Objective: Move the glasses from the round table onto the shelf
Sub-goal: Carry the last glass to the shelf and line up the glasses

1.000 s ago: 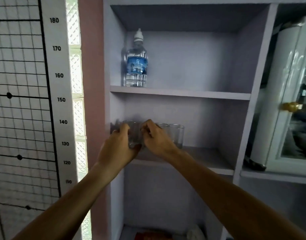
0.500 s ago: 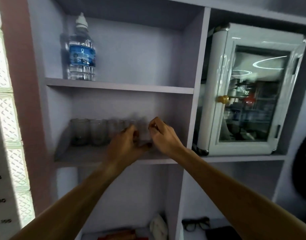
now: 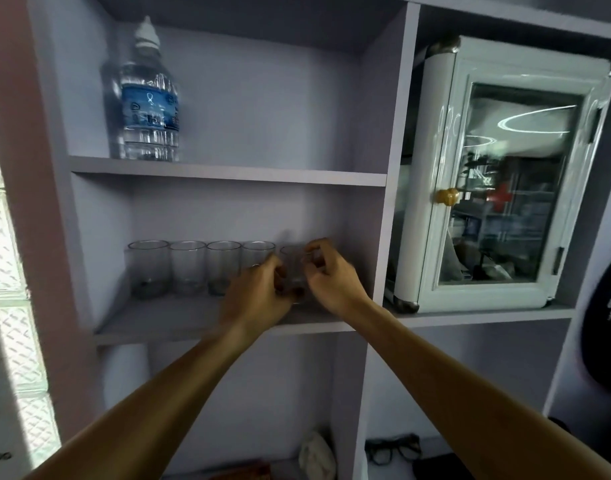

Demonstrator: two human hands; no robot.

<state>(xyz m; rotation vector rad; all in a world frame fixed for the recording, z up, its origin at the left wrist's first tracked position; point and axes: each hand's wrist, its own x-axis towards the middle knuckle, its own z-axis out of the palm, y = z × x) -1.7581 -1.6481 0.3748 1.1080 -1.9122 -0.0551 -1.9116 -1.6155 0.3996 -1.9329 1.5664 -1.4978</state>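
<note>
Several clear drinking glasses point(image 3: 188, 266) stand in a row at the back of the middle shelf point(image 3: 165, 323) of a pale lilac shelf unit. At the right end of the row stands one more glass point(image 3: 294, 268), between my two hands. My left hand point(image 3: 259, 292) curls around its left side and my right hand point(image 3: 331, 275) pinches its right side near the rim. The glass's base is hidden behind my fingers, so I cannot tell if it rests on the shelf board. The round table is out of view.
A water bottle point(image 3: 148, 98) stands on the upper shelf. Right of the divider sits a white glass-door cabinet point(image 3: 498, 174) with a gold knob. Below lie black spectacles point(image 3: 394, 450) and a crumpled white object point(image 3: 316, 457). A dark weight plate point(image 3: 605, 327) hangs at far right.
My view has swung right, off the height chart, and moved closer. Both hands have worked rightward along the row, from glasses near its left end to the one at its right end.
</note>
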